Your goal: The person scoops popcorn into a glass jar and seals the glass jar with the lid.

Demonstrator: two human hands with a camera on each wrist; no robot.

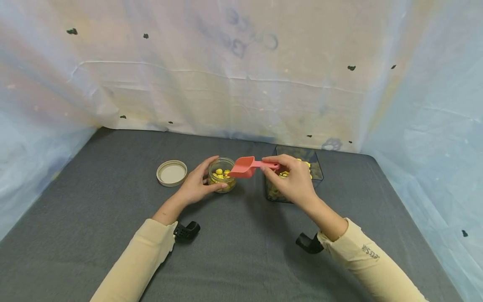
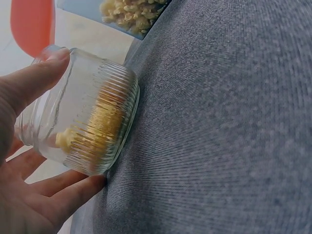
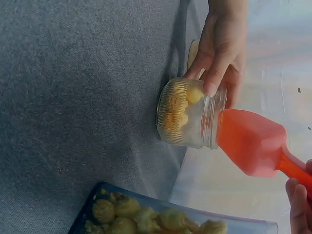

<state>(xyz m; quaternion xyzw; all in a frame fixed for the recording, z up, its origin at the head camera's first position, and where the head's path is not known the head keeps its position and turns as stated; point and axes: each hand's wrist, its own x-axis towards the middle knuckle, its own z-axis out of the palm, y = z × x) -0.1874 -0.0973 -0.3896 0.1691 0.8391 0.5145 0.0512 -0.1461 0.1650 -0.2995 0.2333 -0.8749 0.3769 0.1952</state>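
Observation:
My left hand grips a small glass jar, thumb on the near side and fingers round the far side. Yellow popcorn-like pieces lie in the lower part of the jar, whose wall is ribbed. With thumb and fingertips, my right hand pinches the handle of a coral-red scoop. The scoop's front lip is right at the jar's mouth, and the scoop tilts down toward it. No pieces show on the scoop's visible surface.
A round lid lies on the grey cloth-covered table, left of the jar. Under my right hand stands a clear, dark-tinted box holding more yellow pieces. A pale patterned curtain hangs behind the table.

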